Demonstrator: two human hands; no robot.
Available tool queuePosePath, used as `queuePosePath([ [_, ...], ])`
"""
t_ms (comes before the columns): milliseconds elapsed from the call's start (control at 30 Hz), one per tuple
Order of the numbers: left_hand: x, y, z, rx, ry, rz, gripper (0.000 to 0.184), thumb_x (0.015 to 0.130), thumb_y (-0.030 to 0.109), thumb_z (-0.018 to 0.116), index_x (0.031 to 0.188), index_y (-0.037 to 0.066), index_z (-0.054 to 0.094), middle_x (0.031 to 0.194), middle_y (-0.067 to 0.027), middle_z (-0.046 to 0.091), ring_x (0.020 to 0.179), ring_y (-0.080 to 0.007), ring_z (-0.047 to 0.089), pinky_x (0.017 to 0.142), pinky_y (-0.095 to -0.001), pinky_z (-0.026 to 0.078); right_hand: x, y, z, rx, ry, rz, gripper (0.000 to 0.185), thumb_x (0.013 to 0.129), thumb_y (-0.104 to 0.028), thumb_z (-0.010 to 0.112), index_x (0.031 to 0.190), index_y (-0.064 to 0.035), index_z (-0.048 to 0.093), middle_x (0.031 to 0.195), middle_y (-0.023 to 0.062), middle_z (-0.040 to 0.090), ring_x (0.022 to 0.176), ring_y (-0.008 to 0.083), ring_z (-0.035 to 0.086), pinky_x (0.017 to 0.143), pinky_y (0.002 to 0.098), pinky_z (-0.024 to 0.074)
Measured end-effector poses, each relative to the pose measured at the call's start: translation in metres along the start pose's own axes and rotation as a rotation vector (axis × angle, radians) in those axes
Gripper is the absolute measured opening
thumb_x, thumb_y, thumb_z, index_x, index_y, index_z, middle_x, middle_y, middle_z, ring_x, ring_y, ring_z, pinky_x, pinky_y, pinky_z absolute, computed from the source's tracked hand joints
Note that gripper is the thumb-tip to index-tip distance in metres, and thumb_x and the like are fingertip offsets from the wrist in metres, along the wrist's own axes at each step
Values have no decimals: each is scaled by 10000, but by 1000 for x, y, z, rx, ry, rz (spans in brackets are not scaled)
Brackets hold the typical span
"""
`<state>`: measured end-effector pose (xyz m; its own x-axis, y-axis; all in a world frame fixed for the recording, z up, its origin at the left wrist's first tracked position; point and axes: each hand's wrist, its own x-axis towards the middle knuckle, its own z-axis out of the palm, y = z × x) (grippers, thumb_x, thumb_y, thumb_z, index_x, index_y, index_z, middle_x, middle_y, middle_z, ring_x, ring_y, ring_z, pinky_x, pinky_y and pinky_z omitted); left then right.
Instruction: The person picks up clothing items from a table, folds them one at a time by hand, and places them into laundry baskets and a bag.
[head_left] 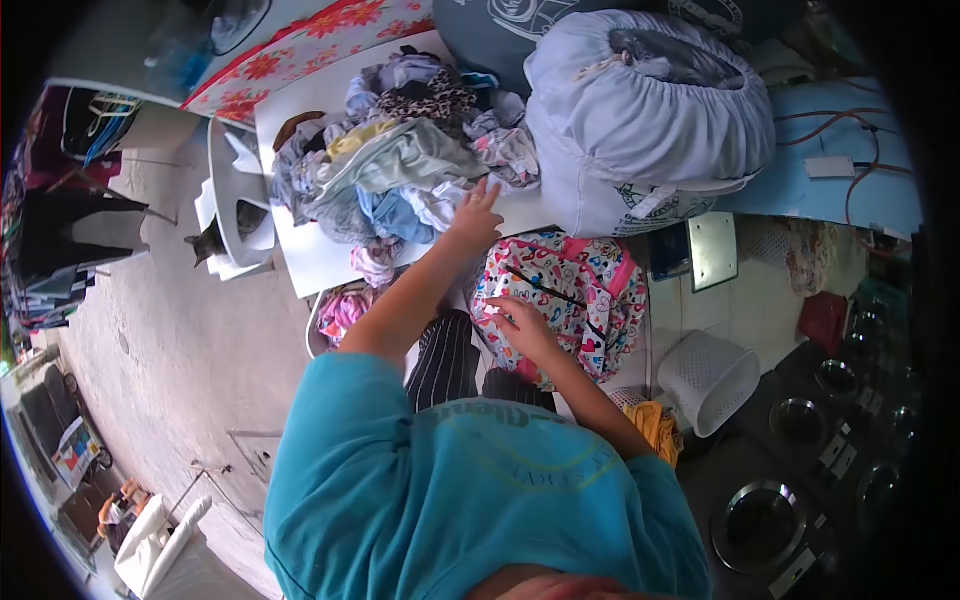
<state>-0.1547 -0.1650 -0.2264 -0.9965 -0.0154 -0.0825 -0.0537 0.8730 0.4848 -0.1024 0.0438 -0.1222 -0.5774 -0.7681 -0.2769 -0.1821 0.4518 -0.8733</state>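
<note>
My left hand reaches over the near edge of a heap of mixed clothes, its fingers stretched out and apart beside a white cloth. The heap lies on a white table. My right hand is above a white bag with a colourful heart print and pink trim. Its fingers are slightly bent and apart, with nothing clearly held between them. Beyond the bag stands a large, stuffed white drawstring sack.
A white chair with a cat by it stands left of the table. On the right are a white perforated basket, yellow cloth and machines with round doors. Pink clothes lie below the table's edge.
</note>
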Motion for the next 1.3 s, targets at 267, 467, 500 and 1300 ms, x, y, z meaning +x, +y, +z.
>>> queuePosePath([
  [267,88,-12,-14,-324,-201,-135,280,853,289,547,888,48,685,1040,-80,616,1018,-184,527,926,-343,376,8,50,-32,270,151,233,314,852,-66,589,1163,-57,545,1064,104,593,879,162,605,727,265,489],
  [467,34,26,-146,-1494,-136,-270,169,876,150,508,872,46,640,876,-21,619,840,-108,548,812,-241,409,69,-23,-68,386,607,-16,697,767,-120,704,1358,-103,335,1295,104,391,967,260,565,795,345,508],
  [500,25,30,-153,-1684,-123,-149,118,852,89,521,927,46,601,911,-25,605,842,-112,552,808,-238,417,82,-28,-68,386,598,-25,697,767,-120,704,1358,-103,335,1295,104,391,967,260,565,795,345,508],
  [1300,-65,-3,-203,-1303,419,-256,103,858,38,578,961,37,567,799,-12,620,694,-56,545,618,-200,441,110,-52,-114,234,342,-227,182,879,-149,583,986,-13,639,954,54,655,850,130,593,763,224,450],
])
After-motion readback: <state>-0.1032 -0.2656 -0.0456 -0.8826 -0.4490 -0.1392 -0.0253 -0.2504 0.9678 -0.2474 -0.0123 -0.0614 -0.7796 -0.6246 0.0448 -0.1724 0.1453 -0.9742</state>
